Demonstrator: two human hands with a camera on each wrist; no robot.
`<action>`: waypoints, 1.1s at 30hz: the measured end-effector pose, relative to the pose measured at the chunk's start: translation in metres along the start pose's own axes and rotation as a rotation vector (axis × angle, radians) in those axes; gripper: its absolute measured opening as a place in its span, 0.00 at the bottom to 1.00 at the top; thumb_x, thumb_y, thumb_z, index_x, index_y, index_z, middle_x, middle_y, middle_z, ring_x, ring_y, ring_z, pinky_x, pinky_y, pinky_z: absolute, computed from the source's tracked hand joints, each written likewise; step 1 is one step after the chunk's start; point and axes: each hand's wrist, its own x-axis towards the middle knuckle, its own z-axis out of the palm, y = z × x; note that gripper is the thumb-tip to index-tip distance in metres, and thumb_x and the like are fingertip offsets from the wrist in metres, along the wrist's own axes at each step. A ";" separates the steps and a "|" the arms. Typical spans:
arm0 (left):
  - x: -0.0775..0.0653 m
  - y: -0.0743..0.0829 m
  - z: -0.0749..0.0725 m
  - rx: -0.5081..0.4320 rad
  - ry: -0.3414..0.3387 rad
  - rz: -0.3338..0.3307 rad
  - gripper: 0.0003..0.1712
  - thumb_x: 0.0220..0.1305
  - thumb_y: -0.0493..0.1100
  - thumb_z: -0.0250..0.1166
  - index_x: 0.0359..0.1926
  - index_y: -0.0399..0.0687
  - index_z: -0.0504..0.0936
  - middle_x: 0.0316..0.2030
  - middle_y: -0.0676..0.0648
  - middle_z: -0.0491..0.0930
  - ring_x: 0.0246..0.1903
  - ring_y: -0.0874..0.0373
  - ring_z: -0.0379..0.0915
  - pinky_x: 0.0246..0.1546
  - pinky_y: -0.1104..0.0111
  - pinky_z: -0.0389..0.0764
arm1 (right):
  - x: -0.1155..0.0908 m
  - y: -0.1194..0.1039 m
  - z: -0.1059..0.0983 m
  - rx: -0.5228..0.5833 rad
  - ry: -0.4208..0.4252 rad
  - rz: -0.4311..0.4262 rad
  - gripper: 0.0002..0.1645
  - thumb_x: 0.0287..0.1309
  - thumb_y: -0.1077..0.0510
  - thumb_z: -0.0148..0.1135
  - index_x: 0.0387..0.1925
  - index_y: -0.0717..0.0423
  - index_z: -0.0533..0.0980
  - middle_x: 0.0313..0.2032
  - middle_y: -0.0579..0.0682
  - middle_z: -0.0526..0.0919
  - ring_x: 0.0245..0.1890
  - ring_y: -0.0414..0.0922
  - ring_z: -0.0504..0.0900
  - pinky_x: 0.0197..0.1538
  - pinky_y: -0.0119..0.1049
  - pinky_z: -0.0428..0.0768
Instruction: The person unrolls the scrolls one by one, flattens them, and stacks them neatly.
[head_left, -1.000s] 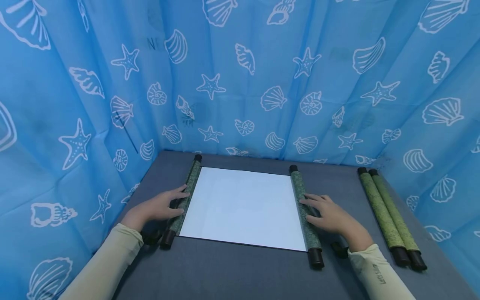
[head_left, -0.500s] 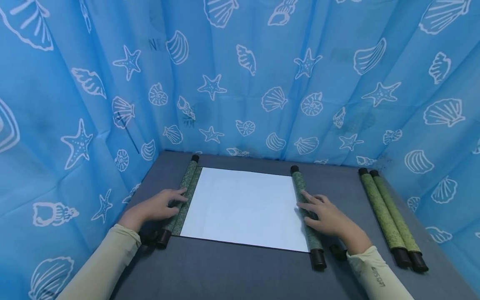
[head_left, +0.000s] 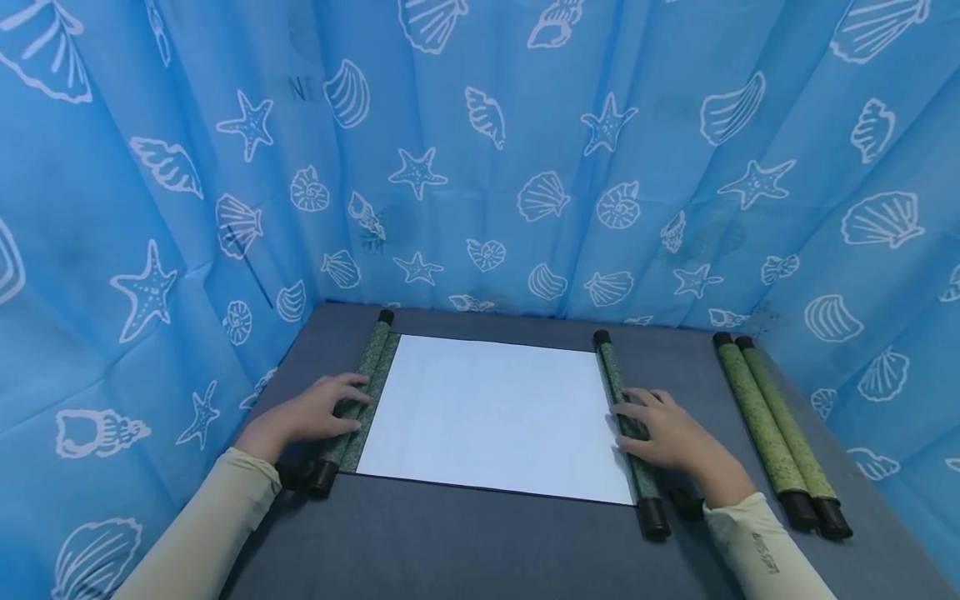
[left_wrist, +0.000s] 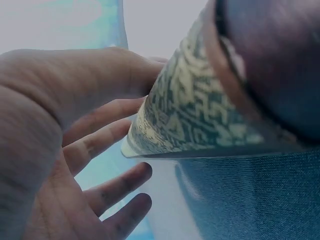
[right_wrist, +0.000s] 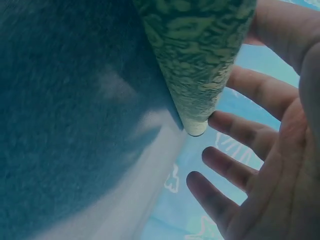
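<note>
White sheet, green border: scroll [head_left: 495, 417] lies flat mid-frame, part unrolled between left roll [head_left: 373, 348] and right roll [head_left: 646, 485]. Left hand [head_left: 318, 408] at left roll, right hand [head_left: 667, 429] at right roll; fingers loosely spread, no firm grip seen. Probably light; sheet likely thin, easily creased, rolls stiffer. Best held by rolls or dark knobs [head_left: 654, 520]. Curtain [head_left: 465, 233] bounds top and left; two yellow-green rolls [head_left: 765, 421] limit room at right; grey table [head_left: 465, 542] extends along bottom.
</note>
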 end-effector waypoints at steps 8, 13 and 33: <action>-0.001 0.000 0.000 -0.005 0.008 0.003 0.34 0.75 0.41 0.66 0.77 0.37 0.70 0.81 0.34 0.57 0.79 0.25 0.48 0.74 0.35 0.64 | -0.008 0.004 -0.012 0.088 0.000 -0.008 0.27 0.68 0.54 0.69 0.66 0.55 0.82 0.77 0.65 0.66 0.73 0.75 0.61 0.58 0.73 0.74; -0.003 0.001 0.000 0.000 0.012 0.003 0.32 0.74 0.39 0.65 0.75 0.36 0.72 0.80 0.34 0.57 0.78 0.25 0.49 0.71 0.34 0.67 | -0.012 0.007 -0.013 0.105 -0.033 0.015 0.23 0.70 0.58 0.62 0.64 0.53 0.83 0.77 0.65 0.67 0.73 0.76 0.60 0.54 0.67 0.75; -0.008 0.003 -0.002 -0.020 0.000 -0.015 0.46 0.64 0.47 0.78 0.76 0.36 0.70 0.81 0.34 0.56 0.78 0.24 0.48 0.70 0.30 0.65 | -0.028 0.025 -0.013 0.152 -0.057 0.014 0.28 0.72 0.52 0.67 0.69 0.55 0.79 0.79 0.69 0.61 0.72 0.80 0.58 0.61 0.82 0.66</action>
